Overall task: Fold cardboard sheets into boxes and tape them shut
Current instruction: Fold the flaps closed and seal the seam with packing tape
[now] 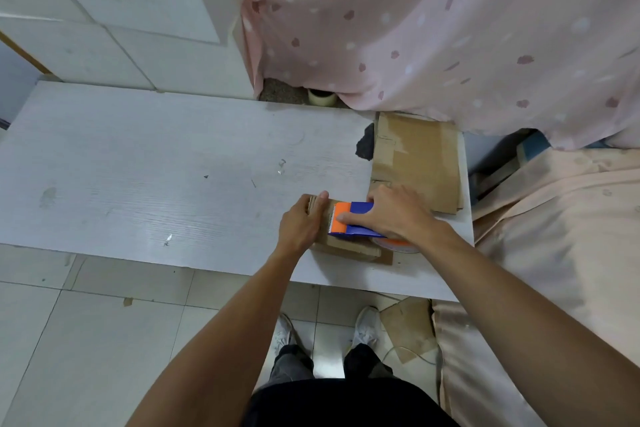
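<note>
Largest first: long white wood-grain counter (156, 166), taken as the reference for all else. Behind its far right corner, pink spotted curtain (415, 28). On its right end, toward the far edge, stack of flat brown cardboard sheets (415, 163), not yet folded. Close to its front edge, just short of that stack, small folded brown cardboard box (349, 251), lying on the counter top. Touching the stack or apart from it: cannot tell, hidden by the right hand. Over the box top, blue and orange plastic tape dispenser (349, 222), toothed orange end pointing toward the counter's left end. Pale tape roll (394, 246) tucked under the wrist, toward the counter's right end.

Right hand (398, 215): grip closed around the dispenser body, forefinger laid along the orange plate. Left hand (301, 222): grip closed over the box's end nearer the counter's middle, fingers curled over the edge, pinning the box down.

Step in hand, by the look of it: taping the box shut, dispenser set across the top seam. Tape already on the seam or not: too hidden to tell.

Next move probably calls for holding the box pinned, pulling the dispenser past the box's edge, tipping the teeth down to cut, then pressing the strip flat. After that, likely a fresh sheet from the stack.
</note>
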